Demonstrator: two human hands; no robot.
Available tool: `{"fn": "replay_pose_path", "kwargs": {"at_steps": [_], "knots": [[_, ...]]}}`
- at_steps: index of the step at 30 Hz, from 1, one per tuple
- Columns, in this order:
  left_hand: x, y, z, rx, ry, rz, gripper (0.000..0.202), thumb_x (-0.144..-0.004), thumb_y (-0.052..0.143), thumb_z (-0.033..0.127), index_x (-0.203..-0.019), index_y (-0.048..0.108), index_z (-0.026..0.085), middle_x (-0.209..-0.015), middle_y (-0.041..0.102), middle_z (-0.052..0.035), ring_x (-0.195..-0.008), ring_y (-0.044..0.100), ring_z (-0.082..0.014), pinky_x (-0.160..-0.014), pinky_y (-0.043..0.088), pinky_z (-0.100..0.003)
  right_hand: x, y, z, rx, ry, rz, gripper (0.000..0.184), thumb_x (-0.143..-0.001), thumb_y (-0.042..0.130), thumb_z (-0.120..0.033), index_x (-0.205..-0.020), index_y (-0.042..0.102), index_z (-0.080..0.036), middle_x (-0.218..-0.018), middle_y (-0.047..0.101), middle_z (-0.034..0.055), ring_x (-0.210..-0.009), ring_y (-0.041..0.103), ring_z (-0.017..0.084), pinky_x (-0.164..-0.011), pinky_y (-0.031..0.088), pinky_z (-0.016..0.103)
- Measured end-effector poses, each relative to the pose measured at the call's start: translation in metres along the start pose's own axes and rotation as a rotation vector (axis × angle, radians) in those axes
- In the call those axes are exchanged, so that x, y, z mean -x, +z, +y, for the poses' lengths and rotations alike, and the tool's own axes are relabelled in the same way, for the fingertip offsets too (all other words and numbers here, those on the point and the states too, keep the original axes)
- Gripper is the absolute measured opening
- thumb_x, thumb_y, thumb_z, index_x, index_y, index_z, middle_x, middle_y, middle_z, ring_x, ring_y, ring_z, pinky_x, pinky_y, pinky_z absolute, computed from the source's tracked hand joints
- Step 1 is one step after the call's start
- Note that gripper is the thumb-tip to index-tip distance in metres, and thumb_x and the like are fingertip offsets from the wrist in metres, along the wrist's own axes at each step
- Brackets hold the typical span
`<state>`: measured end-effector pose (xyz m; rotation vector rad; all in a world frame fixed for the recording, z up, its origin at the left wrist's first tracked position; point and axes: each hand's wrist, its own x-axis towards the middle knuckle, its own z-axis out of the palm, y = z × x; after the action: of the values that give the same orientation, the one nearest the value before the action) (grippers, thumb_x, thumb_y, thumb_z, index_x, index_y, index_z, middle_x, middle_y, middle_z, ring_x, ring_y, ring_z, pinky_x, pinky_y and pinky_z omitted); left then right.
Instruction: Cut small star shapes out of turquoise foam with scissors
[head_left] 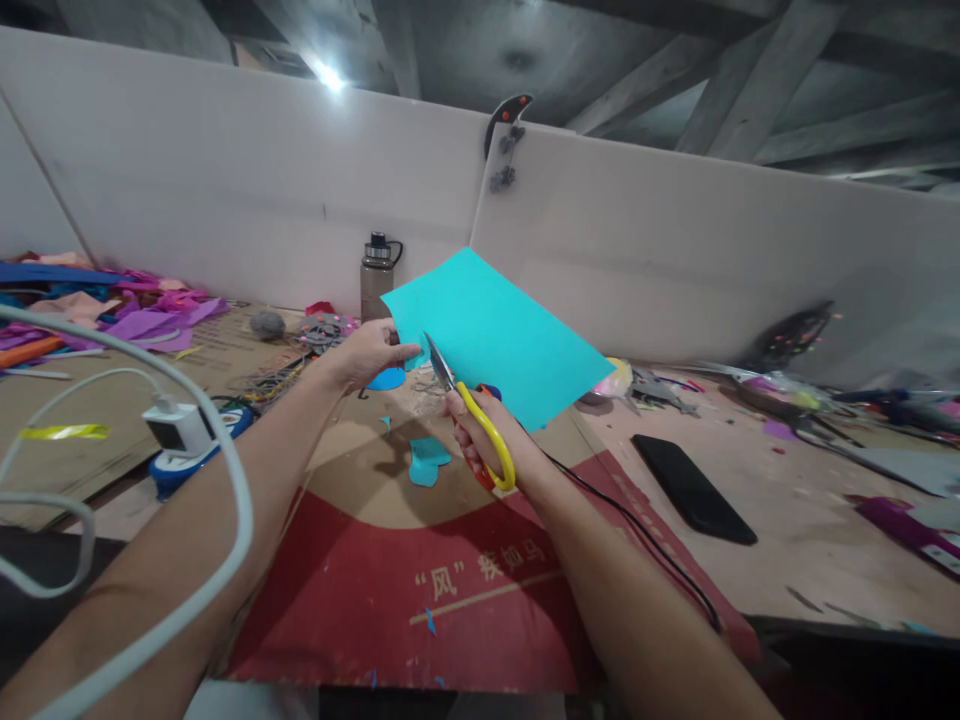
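My left hand (367,352) pinches the near left corner of a turquoise paper sheet (510,335) and holds it up above the table. My right hand (480,435) grips yellow-handled scissors (472,410), fingers through the loops. The blades point up and left into the sheet's lower edge, close to my left thumb. Below the hands, cut turquoise scraps (427,462) lie on a red and tan cardboard sheet (420,580).
A black phone (694,488) lies flat to the right. A grey water bottle (376,278) stands by the white partition. Purple and pink paper scraps (142,320) pile up at left. A white charger and cable (176,428) cross the left foreground. Mixed craft bits (802,395) lie at right.
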<state>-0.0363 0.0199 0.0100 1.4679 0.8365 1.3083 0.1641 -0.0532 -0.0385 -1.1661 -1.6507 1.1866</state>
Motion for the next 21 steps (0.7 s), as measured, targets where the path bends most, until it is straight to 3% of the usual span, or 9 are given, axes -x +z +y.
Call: {"fn": "replay_pose_path", "kwargs": {"at_steps": [3, 12, 18, 21], "knots": [[-0.0008, -0.0007, 0.0003, -0.008, -0.008, 0.007, 0.026, -0.055, 0.091, 0.011, -0.057, 0.065, 0.016, -0.056, 0.062, -0.0009, -0.05, 0.05, -0.0106, -0.048, 0.038, -0.021, -0.0003, -0.0036, 0.0005, 0.021, 0.001, -0.004, 0.053, -0.091, 0.055, -0.075, -0.094, 0.057, -0.022, -0.054, 0.043, -0.0072, -0.035, 0.038, 0.008, -0.029, 0.035, 0.021], [-0.0034, -0.0045, -0.002, 0.033, -0.022, 0.021, 0.02, -0.062, 0.085, 0.005, -0.061, 0.068, 0.015, -0.06, 0.065, -0.0036, -0.053, 0.053, -0.0113, -0.052, 0.04, -0.022, 0.0005, -0.0051, -0.0061, -0.007, 0.027, -0.005, 0.049, -0.087, 0.063, -0.071, -0.086, 0.052, -0.023, -0.05, 0.042, -0.0085, -0.034, 0.036, 0.008, -0.027, 0.034, 0.02], [-0.005, -0.0073, -0.0055, 0.029, -0.001, -0.047, 0.023, -0.062, 0.091, 0.018, -0.068, 0.069, 0.014, -0.065, 0.066, -0.0019, -0.059, 0.057, -0.0112, -0.059, 0.046, -0.024, 0.0022, -0.0042, -0.0084, -0.032, 0.035, -0.007, 0.055, -0.082, 0.067, -0.074, -0.093, 0.057, -0.022, -0.051, 0.042, -0.0089, -0.034, 0.036, 0.008, -0.027, 0.035, 0.02], [-0.0088, -0.0078, -0.0086, 0.121, -0.035, 0.025, 0.031, -0.064, 0.093, 0.029, -0.071, 0.066, 0.014, -0.069, 0.069, -0.0029, -0.062, 0.062, -0.0132, -0.063, 0.053, -0.027, 0.0017, -0.0053, -0.0059, -0.015, 0.01, -0.016, 0.051, -0.084, 0.067, -0.071, -0.092, 0.058, -0.021, -0.051, 0.043, -0.0082, -0.034, 0.037, 0.008, -0.028, 0.035, 0.02]]}}
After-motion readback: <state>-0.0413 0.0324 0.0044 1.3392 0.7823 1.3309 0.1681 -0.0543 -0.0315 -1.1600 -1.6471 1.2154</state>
